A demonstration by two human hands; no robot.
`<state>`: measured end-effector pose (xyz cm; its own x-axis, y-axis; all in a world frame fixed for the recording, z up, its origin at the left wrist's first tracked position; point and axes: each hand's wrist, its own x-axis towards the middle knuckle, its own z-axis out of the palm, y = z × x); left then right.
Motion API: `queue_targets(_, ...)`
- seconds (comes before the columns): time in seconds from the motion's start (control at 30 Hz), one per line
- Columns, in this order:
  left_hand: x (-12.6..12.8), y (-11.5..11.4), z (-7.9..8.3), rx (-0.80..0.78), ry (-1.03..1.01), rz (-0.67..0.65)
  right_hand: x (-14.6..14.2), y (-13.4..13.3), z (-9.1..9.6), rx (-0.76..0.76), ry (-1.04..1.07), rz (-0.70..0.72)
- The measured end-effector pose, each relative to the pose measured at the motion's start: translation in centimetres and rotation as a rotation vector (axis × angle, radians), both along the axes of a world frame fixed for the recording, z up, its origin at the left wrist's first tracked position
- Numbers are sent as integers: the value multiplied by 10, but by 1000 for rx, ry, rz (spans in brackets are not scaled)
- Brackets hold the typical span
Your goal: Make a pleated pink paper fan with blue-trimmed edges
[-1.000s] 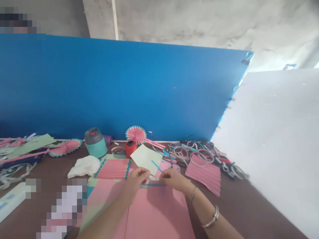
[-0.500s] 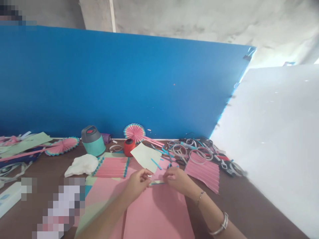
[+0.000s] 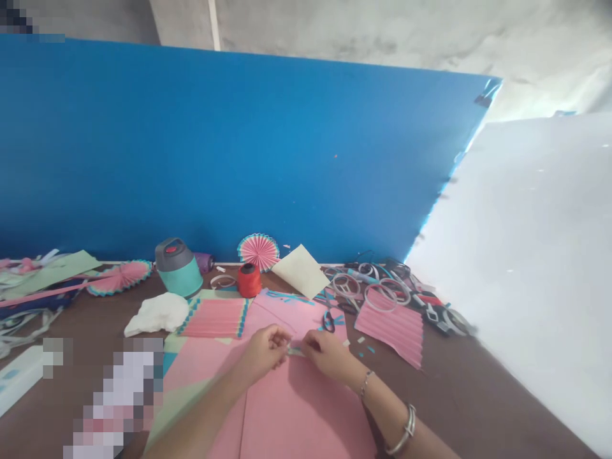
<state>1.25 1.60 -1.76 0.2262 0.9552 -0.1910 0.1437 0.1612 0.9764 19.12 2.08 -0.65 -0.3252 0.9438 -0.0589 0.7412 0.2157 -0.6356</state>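
My left hand (image 3: 264, 352) and my right hand (image 3: 326, 354) meet over a large pink paper sheet (image 3: 296, 414) on the brown table. Both hands pinch a small pale strip (image 3: 294, 350) between their fingertips. A pale green paper piece (image 3: 301, 270) lies behind them near the blue board. Scissors (image 3: 329, 320) rest on the pink paper just beyond my right hand. A pleated pink sheet with blue edge (image 3: 216, 317) lies to the left of my hands.
A teal flask (image 3: 178, 268), a red thread spool (image 3: 249, 280), a white cloth (image 3: 157, 313), pink paper fans (image 3: 259, 251) and tape rings (image 3: 377, 293) crowd the back. Another pleated pink sheet (image 3: 392, 325) lies at right. Blue board (image 3: 239, 146) and white board (image 3: 526, 255) wall the table.
The pale green paper piece has left my hands and now lies further back by the blue board. My hands have come closer together on a small strip.
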Motion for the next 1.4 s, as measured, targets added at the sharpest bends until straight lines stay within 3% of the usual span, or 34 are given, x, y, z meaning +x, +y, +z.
queue_targets(0.4,-1,-1,-4,78,17,-18,7,-3,-4,-32,104,139)
queue_targets(0.63,-3,-2,-7,146,105,-47,8,-5,-7,149,-79,224)
queue_targets(0.8,-3,0,-16,169,99,-64,4,0,-10,265,5,175)
queue_targets(0.97,-2,0,-14,160,167,-82,1,8,-14,214,-31,148)
queue_targets(1.17,-2,2,-16,316,252,-66,1,14,-9,178,-75,195)
queue_targets(1.4,-1,1,-19,320,299,-65,2,15,-7,184,-102,214)
